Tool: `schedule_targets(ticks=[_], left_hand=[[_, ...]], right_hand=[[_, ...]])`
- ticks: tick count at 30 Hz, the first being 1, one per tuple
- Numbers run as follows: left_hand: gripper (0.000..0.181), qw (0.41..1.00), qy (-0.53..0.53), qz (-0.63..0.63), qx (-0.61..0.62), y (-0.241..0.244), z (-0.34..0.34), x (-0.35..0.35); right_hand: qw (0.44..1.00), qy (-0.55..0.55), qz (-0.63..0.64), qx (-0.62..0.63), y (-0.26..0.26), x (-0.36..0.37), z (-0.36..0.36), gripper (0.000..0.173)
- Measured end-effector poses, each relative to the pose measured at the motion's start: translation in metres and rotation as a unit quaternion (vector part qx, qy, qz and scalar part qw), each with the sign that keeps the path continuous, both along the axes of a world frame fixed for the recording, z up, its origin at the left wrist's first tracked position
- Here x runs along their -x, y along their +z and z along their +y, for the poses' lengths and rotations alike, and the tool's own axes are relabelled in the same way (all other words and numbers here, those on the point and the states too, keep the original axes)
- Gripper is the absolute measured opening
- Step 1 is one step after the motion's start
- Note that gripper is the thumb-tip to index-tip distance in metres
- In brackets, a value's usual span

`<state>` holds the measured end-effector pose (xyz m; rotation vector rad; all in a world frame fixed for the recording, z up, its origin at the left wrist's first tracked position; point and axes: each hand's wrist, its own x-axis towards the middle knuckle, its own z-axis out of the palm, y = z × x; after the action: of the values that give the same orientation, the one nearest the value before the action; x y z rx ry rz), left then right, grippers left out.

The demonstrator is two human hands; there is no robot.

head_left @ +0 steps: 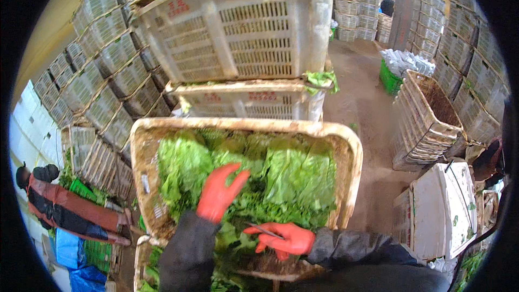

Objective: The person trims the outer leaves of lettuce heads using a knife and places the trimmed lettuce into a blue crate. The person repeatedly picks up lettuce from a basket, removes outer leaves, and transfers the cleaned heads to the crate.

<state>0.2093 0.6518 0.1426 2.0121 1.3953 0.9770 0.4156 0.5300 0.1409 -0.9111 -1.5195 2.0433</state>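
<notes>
My left hand [221,190], in a red rubber glove, is over the leafy lettuce [184,160] in a dirty plastic crate [352,162]. Its thumb and fingers are spread, and whether it touches the leaves I cannot tell. In my right hand [288,239], also red-gloved, is a slim metal tool that looks like a knife [265,231], its tip pointing left. This hand is near the crate's front side, above loose green leaves [231,237]. Lettuce heads are packed side by side in the crate, leafy ends towards me. My sleeves hide part of the near edge.
Large slatted crates [255,36] stand stacked straight ahead. On the right are nested crates [425,121], a white foam box [442,211] and a green basket of white bags [389,77]. A person [69,202] in an apron stands at left, another [387,5] far back.
</notes>
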Motion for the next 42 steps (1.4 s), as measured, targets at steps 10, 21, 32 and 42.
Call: schedule_targets(ticks=[10,21,32,42], left_hand=[[0.056,0.962,-0.099,-0.238,0.085,-0.028,0.036,-0.073],[0.086,0.985,-0.173,0.025,0.011,0.08,-0.214,0.013],[0.055,0.591,0.18,-0.723,0.309,-0.076,-0.467,0.091],[0.047,0.553,0.27,-0.784,0.079,-0.102,-0.518,0.106]], right_hand=[[0.994,-0.082,0.061,-0.029,0.014,-0.04,0.011,0.042],[0.96,0.016,0.246,0.135,-0.014,0.033,-0.024,0.061],[0.74,0.41,-0.052,-0.531,-0.02,0.165,-0.097,0.029],[0.907,0.389,-0.109,-0.119,0.008,0.227,-0.173,0.017]])
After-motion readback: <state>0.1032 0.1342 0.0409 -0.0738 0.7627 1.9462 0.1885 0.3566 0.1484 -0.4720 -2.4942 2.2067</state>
